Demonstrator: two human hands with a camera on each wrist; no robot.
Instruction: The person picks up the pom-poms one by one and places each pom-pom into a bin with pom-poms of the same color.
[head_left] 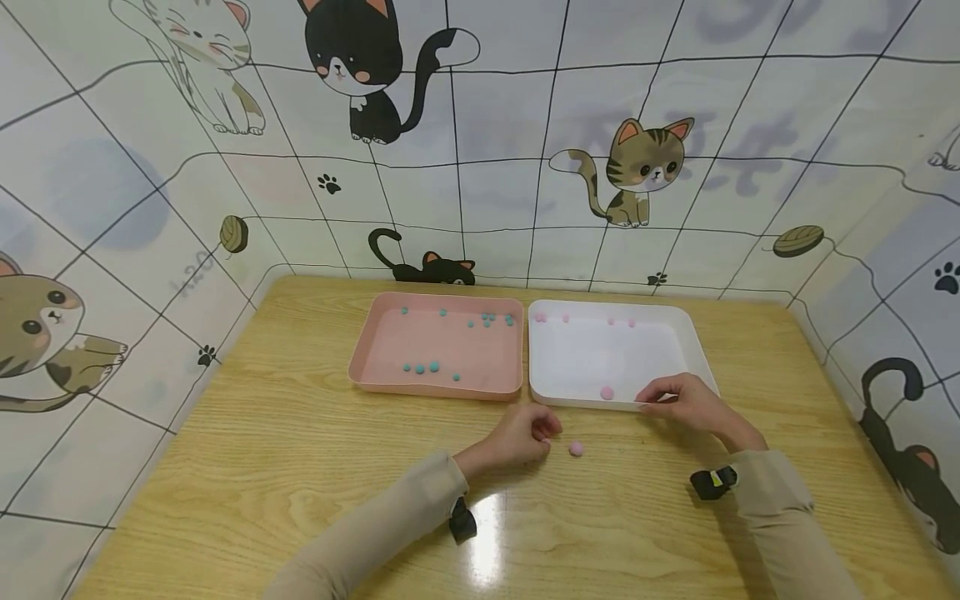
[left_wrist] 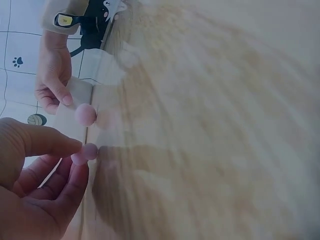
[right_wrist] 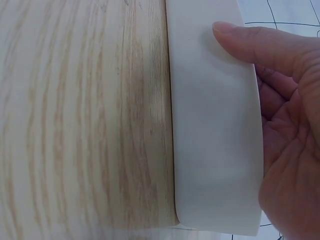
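My left hand (head_left: 517, 433) is just in front of the trays. In the left wrist view its thumb and fingers pinch a small pink ball (left_wrist: 78, 158). Another pink ball (left_wrist: 90, 151) shows right at the fingertips; whether it is held too is unclear. A larger pink ball (head_left: 576, 449) lies on the table to the right of this hand. My right hand (head_left: 686, 404) grips the front edge of the white tray (head_left: 622, 406), thumb (right_wrist: 235, 42) on the outer wall and fingers behind it. Inside that tray are several pink balls (head_left: 607, 392), most near the back wall.
Left of the white tray, close beside it, stands a pink tray (head_left: 435, 390) with several small blue-green balls (head_left: 434, 367) scattered inside. Both trays are on a wooden table (head_left: 300, 467). A cat-patterned sheet (head_left: 495, 192) stands behind and along the sides.
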